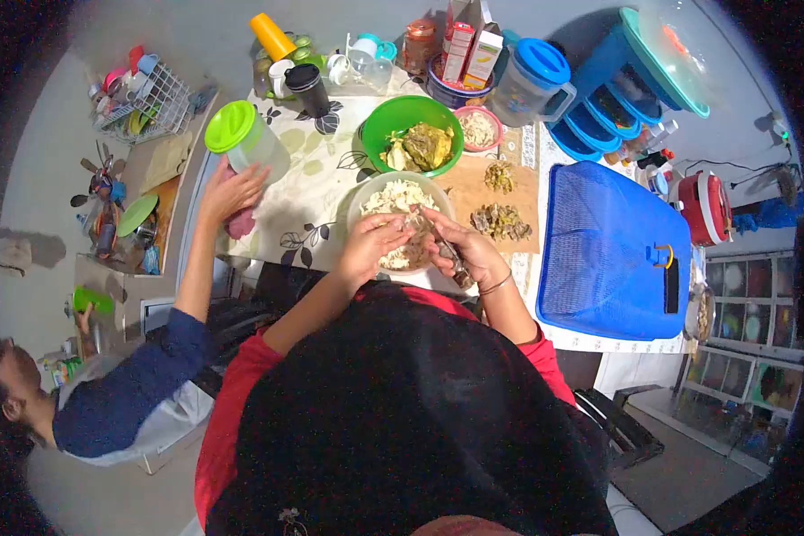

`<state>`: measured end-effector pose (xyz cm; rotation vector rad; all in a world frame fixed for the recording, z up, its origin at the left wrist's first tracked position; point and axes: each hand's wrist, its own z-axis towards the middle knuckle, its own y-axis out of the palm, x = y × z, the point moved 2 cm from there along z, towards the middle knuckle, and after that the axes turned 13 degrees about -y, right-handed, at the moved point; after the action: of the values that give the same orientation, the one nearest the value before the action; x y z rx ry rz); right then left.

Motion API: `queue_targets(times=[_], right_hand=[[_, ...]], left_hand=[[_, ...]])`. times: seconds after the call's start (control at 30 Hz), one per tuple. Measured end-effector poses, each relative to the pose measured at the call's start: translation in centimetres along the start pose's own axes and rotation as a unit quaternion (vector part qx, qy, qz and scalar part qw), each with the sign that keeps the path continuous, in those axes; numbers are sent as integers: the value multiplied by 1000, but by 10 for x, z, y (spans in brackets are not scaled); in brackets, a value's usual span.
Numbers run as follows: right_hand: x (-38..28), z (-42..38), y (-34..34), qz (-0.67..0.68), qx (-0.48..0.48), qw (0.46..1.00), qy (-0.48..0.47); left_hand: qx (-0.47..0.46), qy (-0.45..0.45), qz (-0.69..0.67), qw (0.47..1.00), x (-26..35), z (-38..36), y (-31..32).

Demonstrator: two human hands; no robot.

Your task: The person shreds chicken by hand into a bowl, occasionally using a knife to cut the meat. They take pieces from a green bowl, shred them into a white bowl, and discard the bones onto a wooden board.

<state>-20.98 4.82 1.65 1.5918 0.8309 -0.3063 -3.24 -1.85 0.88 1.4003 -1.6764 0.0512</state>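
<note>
Over a pale bowl (355,208) of whitish shredded food, both of my hands are raised close together. My right hand (475,256) is closed around a dark brown, elongated piece (451,259) that slants down toward the table edge. My left hand (372,247) has its fingers pinched at the upper end of a small brownish bit; what exactly lies between them is too small to make out. Behind the bowl stands a green basin (372,125) with yellow-green leafy pieces (422,146). Right of the bowl, two small leafy heaps (500,222) lie on a brown board (529,189).
At the left, another person's hand (237,192) touches a clear container with a green lid (230,126). A large blue case (612,255) lies at the right. A blue-lidded pitcher (529,85), cartons (482,61) and a small pink bowl (479,128) stand at the back.
</note>
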Motion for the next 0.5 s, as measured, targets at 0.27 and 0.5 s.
queue_targets(times=[0.27,0.5], right_hand=[[-8,-17,-18,-4,16,999,-30],[-55,-54,-106,-461,352,808,-107]], left_hand=[[-13,2,-18,1000,-11,11,-13],[-17,-1,-26,1000,-22,16,-25]])
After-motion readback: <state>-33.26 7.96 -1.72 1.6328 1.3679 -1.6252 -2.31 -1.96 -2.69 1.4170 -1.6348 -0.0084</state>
